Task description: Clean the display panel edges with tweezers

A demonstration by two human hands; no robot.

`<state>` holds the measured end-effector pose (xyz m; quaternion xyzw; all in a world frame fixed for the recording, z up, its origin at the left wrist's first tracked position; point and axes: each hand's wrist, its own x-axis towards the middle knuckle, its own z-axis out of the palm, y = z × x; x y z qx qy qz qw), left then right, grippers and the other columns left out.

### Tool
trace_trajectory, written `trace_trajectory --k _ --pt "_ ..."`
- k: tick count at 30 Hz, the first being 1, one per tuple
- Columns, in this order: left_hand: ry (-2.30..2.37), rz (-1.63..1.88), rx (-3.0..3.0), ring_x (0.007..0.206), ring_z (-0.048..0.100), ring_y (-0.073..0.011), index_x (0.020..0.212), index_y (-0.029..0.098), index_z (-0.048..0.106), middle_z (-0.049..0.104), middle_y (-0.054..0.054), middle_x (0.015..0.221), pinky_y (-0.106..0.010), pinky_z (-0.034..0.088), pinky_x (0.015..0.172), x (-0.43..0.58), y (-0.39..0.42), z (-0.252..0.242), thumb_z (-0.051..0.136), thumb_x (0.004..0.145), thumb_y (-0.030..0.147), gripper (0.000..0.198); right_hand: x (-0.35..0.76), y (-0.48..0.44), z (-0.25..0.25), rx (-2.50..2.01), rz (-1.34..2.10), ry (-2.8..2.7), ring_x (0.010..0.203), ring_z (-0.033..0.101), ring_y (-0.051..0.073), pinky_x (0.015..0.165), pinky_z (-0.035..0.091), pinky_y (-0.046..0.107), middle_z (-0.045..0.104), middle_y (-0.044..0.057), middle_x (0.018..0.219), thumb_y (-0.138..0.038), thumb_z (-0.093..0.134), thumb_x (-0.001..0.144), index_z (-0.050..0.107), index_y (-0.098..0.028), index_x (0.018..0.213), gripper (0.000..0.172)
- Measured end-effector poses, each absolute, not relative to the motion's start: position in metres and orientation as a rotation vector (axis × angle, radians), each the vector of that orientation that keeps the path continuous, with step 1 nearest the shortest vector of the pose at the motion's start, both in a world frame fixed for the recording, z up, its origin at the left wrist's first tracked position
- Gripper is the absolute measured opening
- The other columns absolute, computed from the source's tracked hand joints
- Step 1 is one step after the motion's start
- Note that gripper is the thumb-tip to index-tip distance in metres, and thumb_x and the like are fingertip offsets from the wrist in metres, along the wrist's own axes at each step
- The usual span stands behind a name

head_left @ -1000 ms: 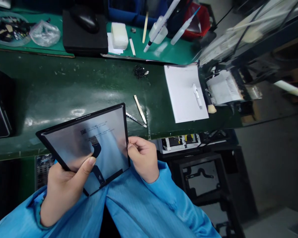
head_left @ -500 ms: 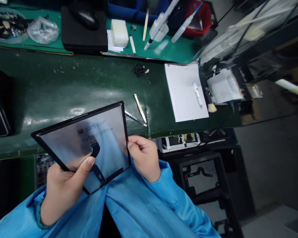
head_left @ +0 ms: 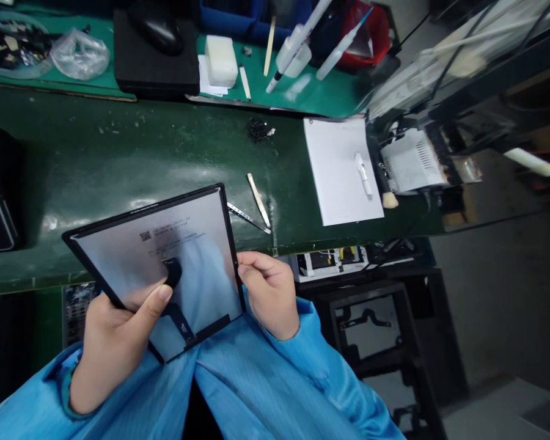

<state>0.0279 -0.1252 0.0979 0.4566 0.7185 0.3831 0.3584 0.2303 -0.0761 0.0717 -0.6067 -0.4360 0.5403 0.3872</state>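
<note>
A tablet-sized display panel is held tilted over the front edge of the bench, its shiny silver back facing me. Printed text and a square code show on that back, and a black flex cable runs up it from the lower edge. My left hand grips the panel's left side, its thumb pressing over the cable and its other fingers hidden underneath. At the right edge, my right hand pinches the black border between thumb and forefinger. Just beyond the panel lie a steel ruler-like strip and a thin pale stick.
A paper pad with a white pen lies to the right. Along the back shelf are a white sponge block, a black mouse and a plastic bag. Black frames stand below the bench at right.
The panel has shifted and turned slightly in my hands, its top right corner moving a little left and up. Both hands keep their hold. The bench items have not moved.
</note>
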Motion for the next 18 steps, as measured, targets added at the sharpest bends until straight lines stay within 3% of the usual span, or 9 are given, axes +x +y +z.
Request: trace_trajectory --k 5,11,18 --pt "1.881 0.952 1.030 0.073 0.076 -0.0248 0.070 0.024 0.078 0.076 -0.001 0.074 -0.023 0.062 0.061 0.028 -0.121 0.100 0.077 0.072 0.037 0.013 0.228 -0.075 0.073 -1.535 1.393 -1.095 0.050 0.051 0.011 0.046 0.042 0.021 0.065 -0.001 0.057 -0.024 0.061 0.073 0.077 -0.019 0.069 0.017" --pt "1.908 0.931 1.116 0.075 0.076 -0.0220 0.074 0.027 0.081 0.077 0.001 0.078 -0.021 0.061 0.067 0.030 -0.128 0.098 0.075 0.077 0.037 0.013 0.223 -0.071 0.076 -1.582 1.397 -1.084 0.044 0.038 0.007 0.042 0.032 0.020 0.053 -0.004 0.049 -0.025 0.058 0.067 0.073 -0.016 0.065 0.017" --pt "1.918 0.951 1.194 0.074 0.076 -0.0219 0.076 0.027 0.081 0.077 0.001 0.079 -0.022 0.061 0.065 0.033 -0.132 0.098 0.075 0.079 0.034 0.010 0.224 -0.073 0.070 -1.584 1.394 -1.048 0.046 0.040 0.008 0.043 0.033 0.020 0.054 -0.003 0.051 -0.027 0.059 0.069 0.073 -0.017 0.066 0.017"
